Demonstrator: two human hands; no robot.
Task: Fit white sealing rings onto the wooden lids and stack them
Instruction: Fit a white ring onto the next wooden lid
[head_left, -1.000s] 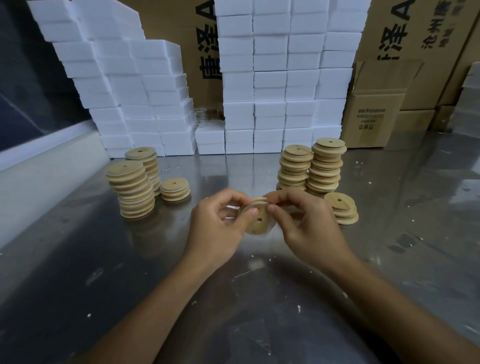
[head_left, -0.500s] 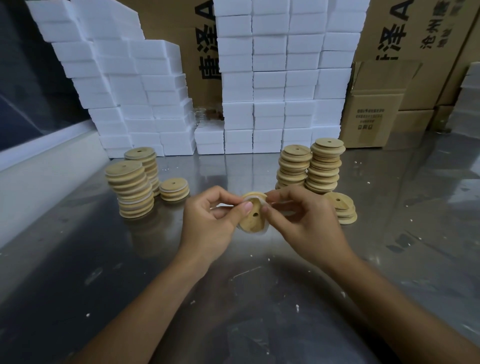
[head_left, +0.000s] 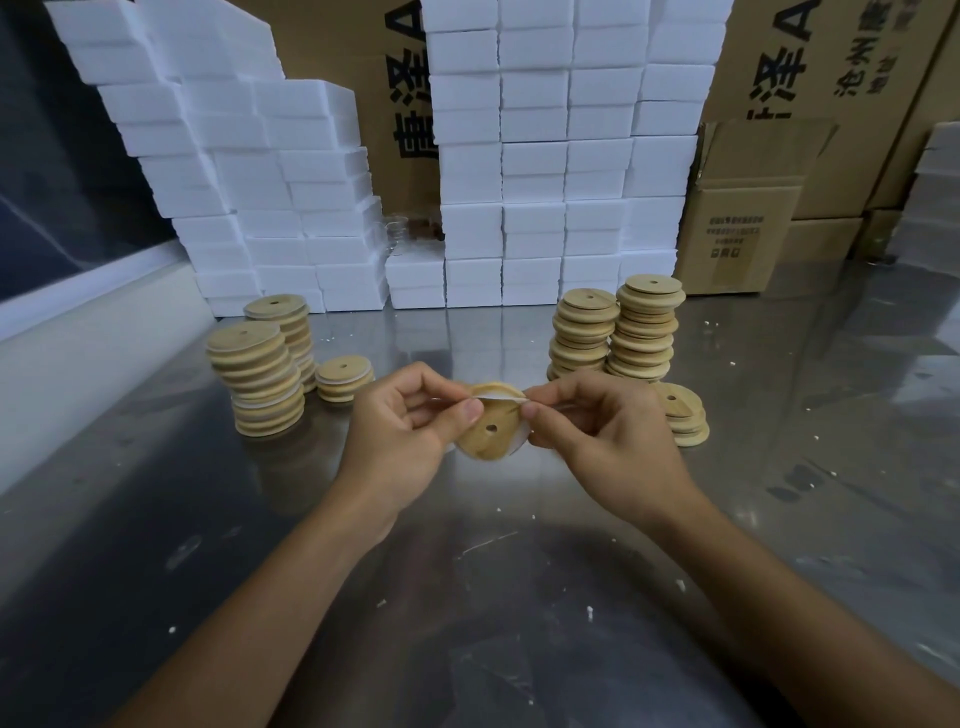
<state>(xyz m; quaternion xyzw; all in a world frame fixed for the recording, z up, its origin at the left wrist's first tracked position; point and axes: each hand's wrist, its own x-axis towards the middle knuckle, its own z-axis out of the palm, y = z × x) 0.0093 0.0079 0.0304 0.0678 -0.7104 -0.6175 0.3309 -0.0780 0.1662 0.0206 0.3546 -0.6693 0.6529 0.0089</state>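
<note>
Lid (head_left: 488, 434) tilted upright, face toward camera

A packing or warehouse workroom is shown. A steel worktop (head_left: 519, 597) is backed by walls of stacked white boxes (head_left: 535, 156) and large printed cardboard cartons (head_left: 831, 78). Batch work is indicated by the many stacks of wooden lids (head_left: 613, 327) set out in rows.

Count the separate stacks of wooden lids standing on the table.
6. Left: a tall front stack, one behind it, a short stack. Right: two tall stacks, a short one partly hidden by the right hand.
</note>
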